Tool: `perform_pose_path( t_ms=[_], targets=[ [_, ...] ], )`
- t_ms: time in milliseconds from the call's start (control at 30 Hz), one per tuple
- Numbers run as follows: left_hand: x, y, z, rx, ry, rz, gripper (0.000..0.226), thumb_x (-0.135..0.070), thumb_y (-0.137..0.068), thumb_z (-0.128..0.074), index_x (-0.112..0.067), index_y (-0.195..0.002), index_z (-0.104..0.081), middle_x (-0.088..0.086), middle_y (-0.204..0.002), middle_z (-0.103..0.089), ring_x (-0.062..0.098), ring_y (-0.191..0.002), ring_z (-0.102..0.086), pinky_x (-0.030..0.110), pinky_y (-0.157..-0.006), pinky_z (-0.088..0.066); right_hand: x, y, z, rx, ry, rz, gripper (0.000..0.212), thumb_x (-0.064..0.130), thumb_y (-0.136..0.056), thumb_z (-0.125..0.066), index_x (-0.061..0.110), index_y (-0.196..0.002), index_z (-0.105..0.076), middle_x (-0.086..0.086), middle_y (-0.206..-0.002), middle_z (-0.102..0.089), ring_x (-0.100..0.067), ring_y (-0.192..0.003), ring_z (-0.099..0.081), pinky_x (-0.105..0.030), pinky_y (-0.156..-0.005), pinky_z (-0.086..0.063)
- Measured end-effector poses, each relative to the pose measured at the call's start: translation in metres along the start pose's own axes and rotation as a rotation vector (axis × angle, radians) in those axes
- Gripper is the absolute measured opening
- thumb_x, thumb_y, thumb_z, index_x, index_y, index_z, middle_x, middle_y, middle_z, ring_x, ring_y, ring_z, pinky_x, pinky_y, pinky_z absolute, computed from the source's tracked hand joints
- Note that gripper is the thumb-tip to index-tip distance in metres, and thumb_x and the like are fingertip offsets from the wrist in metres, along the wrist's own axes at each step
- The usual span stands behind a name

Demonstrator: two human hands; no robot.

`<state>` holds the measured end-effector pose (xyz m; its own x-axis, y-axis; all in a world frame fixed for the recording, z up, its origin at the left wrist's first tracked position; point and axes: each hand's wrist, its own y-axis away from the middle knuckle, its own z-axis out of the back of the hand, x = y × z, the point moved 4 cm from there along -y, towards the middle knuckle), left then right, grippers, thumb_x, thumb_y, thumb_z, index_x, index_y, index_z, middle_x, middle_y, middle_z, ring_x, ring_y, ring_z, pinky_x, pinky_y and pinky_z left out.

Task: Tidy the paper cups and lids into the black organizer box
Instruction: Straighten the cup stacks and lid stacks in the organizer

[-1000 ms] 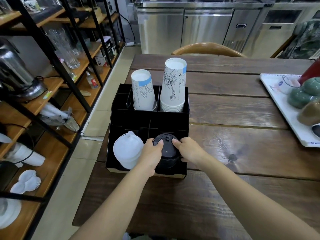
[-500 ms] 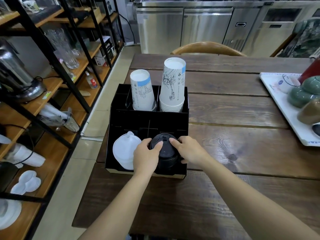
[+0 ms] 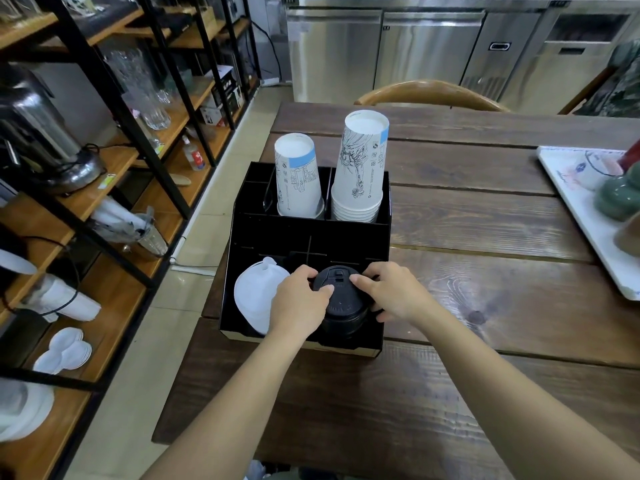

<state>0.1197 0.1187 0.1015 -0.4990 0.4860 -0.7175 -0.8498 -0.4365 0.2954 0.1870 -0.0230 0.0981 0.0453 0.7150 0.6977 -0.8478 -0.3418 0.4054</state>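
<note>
Lid stack: black lids (image 3: 341, 303) are seated in the front-right compartment of the black organizer box (image 3: 308, 237), stack axis upright, top tipped a little toward the camera.
Grip L: left hand (image 3: 299, 306) is pressed on the stack's left side, fingers curled, thumb laid on the top lid.
Grip R: right hand (image 3: 394, 292) is held against the right side, index fingertip on the top; the stack is pinched between both.
Nearer hand: neither; stack lies straight btwn them, so the next push is judged straight down.
Other slots: white lids (image 3: 254, 299) front-left, just beside; short cups (image 3: 298, 174) and tall cups (image 3: 360, 168) at back.
Vs 0.5 s ago: hands are closed in slightly; stack pos. unchanged.
</note>
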Motion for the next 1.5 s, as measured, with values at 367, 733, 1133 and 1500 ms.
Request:
perform_pose_path(
  t_ms=[367, 733, 1133, 1500],
  targets=[
    [0.002, -0.006, 0.072, -0.277, 0.032, -0.108, 0.029, -0.029, -0.093, -0.052, -0.015, -0.116, -0.061, 0.003, -0.118, -0.065, 0.02, -0.111, -0.058, 0.032, -0.091, -0.045, 0.048, 0.002, 0.023, -0.185, 0.057, 0.239, 0.03, 0.037, -0.093, -0.049, 0.012, -0.105, -0.062, -0.006, -0.088, -0.069, -0.022, -0.085, -0.063, -0.034, -0.074, -0.048],
    [0.062, -0.009, 0.068, -0.198, 0.051, 0.094, 0.048, -0.021, -0.091, -0.052, -0.016, -0.138, -0.042, 0.009, -0.138, -0.05, 0.027, -0.124, -0.048, 0.04, -0.097, -0.044, 0.092, -0.027, -0.05, 0.154, 0.25, 0.353, 0.043, 0.04, -0.092, -0.05, 0.007, -0.119, -0.055, -0.007, -0.103, -0.067, -0.023, -0.095, -0.062, -0.036, -0.084, -0.05],
    [0.073, -0.013, 0.064, -0.17, 0.144, 0.084, 0.031, -0.018, -0.09, -0.053, -0.02, -0.12, -0.058, 0.004, -0.111, -0.064, 0.027, -0.104, -0.058, 0.044, -0.084, -0.052, 0.089, -0.047, -0.068, 0.129, 0.485, 0.338, 0.023, 0.027, -0.09, -0.053, 0.009, -0.097, -0.063, -0.006, -0.093, -0.067, -0.025, -0.092, -0.058, -0.035, -0.085, -0.036],
    [0.076, -0.017, 0.066, -0.163, 0.201, 0.1, 0.022, -0.017, -0.086, -0.059, -0.018, -0.108, -0.062, 0.004, -0.106, -0.064, 0.027, -0.098, -0.06, 0.049, -0.084, -0.054, 0.087, -0.052, -0.069, 0.137, 0.438, 0.326, 0.019, 0.025, -0.084, -0.061, 0.008, -0.076, -0.058, -0.004, -0.074, -0.058, -0.027, -0.08, -0.058, -0.033, -0.072, -0.038]
  ],
)
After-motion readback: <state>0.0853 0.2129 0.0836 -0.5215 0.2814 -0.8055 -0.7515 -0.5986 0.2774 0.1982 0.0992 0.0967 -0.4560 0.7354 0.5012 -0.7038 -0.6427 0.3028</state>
